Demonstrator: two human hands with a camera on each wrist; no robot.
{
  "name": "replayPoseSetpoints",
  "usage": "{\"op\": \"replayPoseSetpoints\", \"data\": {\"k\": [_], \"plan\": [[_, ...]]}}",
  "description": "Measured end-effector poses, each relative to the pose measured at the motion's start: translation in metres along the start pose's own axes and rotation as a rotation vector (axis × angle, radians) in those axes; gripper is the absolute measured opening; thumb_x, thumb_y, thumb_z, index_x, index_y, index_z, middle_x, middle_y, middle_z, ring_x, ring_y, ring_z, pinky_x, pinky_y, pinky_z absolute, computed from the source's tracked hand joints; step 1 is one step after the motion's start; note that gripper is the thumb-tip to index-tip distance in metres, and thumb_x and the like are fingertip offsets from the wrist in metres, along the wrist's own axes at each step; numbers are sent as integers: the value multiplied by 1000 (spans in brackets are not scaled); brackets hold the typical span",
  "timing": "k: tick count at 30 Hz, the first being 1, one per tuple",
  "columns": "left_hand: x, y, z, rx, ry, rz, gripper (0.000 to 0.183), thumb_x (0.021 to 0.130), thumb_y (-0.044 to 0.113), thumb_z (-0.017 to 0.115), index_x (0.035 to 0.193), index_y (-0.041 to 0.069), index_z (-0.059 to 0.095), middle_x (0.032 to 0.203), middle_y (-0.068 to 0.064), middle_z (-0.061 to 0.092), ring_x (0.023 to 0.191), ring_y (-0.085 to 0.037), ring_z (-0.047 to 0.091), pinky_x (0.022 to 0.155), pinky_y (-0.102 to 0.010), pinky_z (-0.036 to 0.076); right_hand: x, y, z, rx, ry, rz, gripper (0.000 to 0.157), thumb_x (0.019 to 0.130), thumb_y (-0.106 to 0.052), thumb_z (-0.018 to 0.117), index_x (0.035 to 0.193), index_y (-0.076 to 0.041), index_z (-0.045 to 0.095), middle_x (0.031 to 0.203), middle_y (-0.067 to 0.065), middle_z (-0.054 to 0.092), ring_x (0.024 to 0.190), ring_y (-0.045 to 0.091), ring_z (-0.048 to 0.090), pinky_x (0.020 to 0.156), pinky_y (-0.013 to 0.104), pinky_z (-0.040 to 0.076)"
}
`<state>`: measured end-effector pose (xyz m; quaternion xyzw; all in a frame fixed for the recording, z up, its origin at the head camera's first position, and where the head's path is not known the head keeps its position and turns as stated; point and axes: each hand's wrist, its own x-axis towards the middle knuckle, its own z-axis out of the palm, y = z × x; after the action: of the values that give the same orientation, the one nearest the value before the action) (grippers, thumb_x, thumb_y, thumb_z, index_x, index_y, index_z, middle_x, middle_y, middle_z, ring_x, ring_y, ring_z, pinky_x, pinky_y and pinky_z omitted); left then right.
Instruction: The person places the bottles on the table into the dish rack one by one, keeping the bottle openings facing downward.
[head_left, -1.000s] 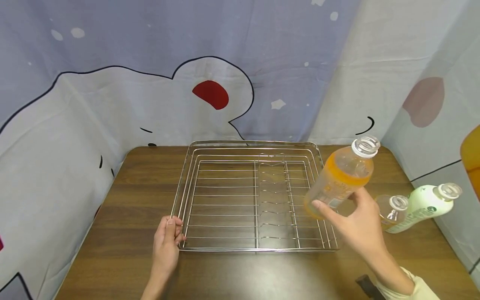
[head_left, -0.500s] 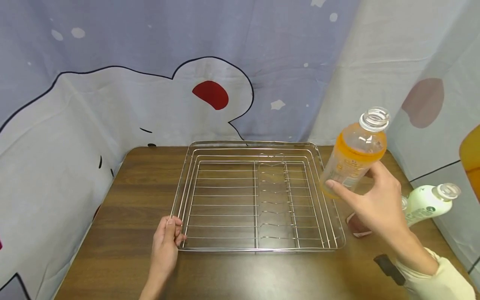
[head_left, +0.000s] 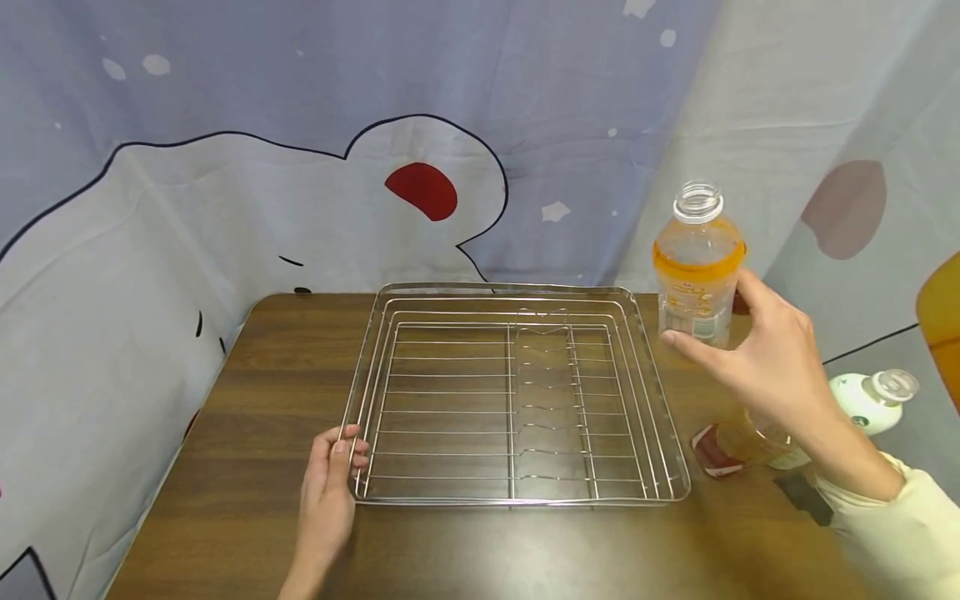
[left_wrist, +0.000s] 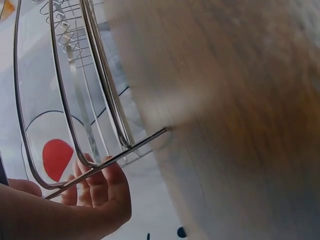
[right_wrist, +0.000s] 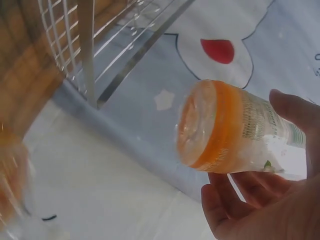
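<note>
Brown table (head_left: 240, 533): left hand (head_left: 328, 483), fingers (left_wrist: 117, 186) round wire rack (head_left: 517, 502); right hand (head_left: 780, 362), fingers (right_wrist: 221, 191) round bottle (head_left: 696, 283).

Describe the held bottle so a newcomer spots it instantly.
Find the rectangular silver wire rack. Near its far right corner, the right hand holds a clear, orange-banded plastic bottle. Unlike the white-green bottle and amber bottle below, it is raised.

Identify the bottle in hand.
The clear, orange-banded bottle, held up by the right hand; the pale green bottle and the red-marked bottle aren't held.

Rm L of rack (head_left: 512, 502), btls (head_left: 866, 407) R
</note>
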<state>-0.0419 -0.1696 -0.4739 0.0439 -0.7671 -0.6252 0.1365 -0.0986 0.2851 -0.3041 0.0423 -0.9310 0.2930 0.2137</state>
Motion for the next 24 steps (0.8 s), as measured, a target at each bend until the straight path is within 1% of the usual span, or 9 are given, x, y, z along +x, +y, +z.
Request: {"op": "replayPoseSetpoints", "data": {"k": [4, 6, 9, 13, 15, 18, 21, 22, 24], "plan": [[0, -7, -1, 61, 13, 37, 32, 120, 10, 40, 134, -10, 60, 108, -13, 72, 90, -8, 67, 83, -14, 52, 15, 3, -4, -66, -62, -51, 71, 80, -23, 101, 138, -6, 66, 118, 20, 76, 104, 41, 70, 83, 47, 44], [0, -7, -2, 126, 24, 45, 31, 119, 10, 42, 138, -7, 60, 117, -20, 73, 97, -14, 70, 85, -14, 51, 23, 5, -5, -111, -103, -78, 72, 80, -24, 101, 140, -6, 65, 118, 22, 75, 101, 42, 70, 81, 53, 46], [-1, 0, -5, 224, 15, 52, 39, 117, 10, 48, 153, -2, 55, 140, -25, 65, 119, -31, 66, 101, -32, 50, 34, 7, -6, -186, -176, -105, 74, 81, -26, 100, 144, -8, 64, 115, 22, 76, 96, 43, 72, 75, 60, 50], [-2, 10, -10, 320, -42, 66, 56, 116, 12, 54, 170, 6, 40, 168, -21, 43, 152, -47, 43, 118, -70, 39, 46, 9, -2, -252, -279, -110, 76, 82, -27, 99, 147, -9, 64, 117, 21, 78, 99, 43, 74, 79, 66, 53], [-1, 10, -11, 361, -70, 120, 59, 116, 11, 55, 172, 5, 37, 175, -19, 36, 159, -49, 36, 122, -74, 33, 50, 11, 1, -273, -320, -114, 77, 82, -27, 99, 148, -7, 64, 121, 23, 77, 103, 44, 73, 84, 68, 52], [1, 8, -10, 438, -76, 248, 59, 114, 8, 58, 171, 3, 40, 177, -18, 36, 159, -48, 36, 133, -50, 29, 56, 16, 5, -309, -356, -132, 78, 81, -25, 99, 149, -6, 64, 127, 24, 76, 108, 45, 72, 91, 69, 49], [2, 7, -8, 488, -71, 374, 57, 113, 5, 59, 167, 1, 45, 176, -19, 39, 161, -43, 36, 132, -23, 18, 60, 22, 8, -345, -375, -155, 80, 79, -22, 99, 149, -7, 65, 131, 25, 75, 111, 46, 70, 91, 68, 47], [3, 7, -8, 494, -74, 405, 56, 112, 4, 59, 167, 0, 46, 175, -20, 40, 162, -43, 36, 130, -16, 15, 61, 23, 9, -358, -382, -166, 80, 78, -21, 99, 149, -7, 66, 132, 26, 75, 112, 47, 70, 91, 68, 47], [4, 7, -9, 497, -86, 447, 55, 113, 3, 58, 166, -2, 46, 175, -22, 40, 162, -43, 35, 130, -14, 12, 63, 26, 10, -383, -398, -187, 80, 77, -19, 100, 149, -7, 66, 133, 27, 74, 114, 49, 68, 90, 68, 47]]}}
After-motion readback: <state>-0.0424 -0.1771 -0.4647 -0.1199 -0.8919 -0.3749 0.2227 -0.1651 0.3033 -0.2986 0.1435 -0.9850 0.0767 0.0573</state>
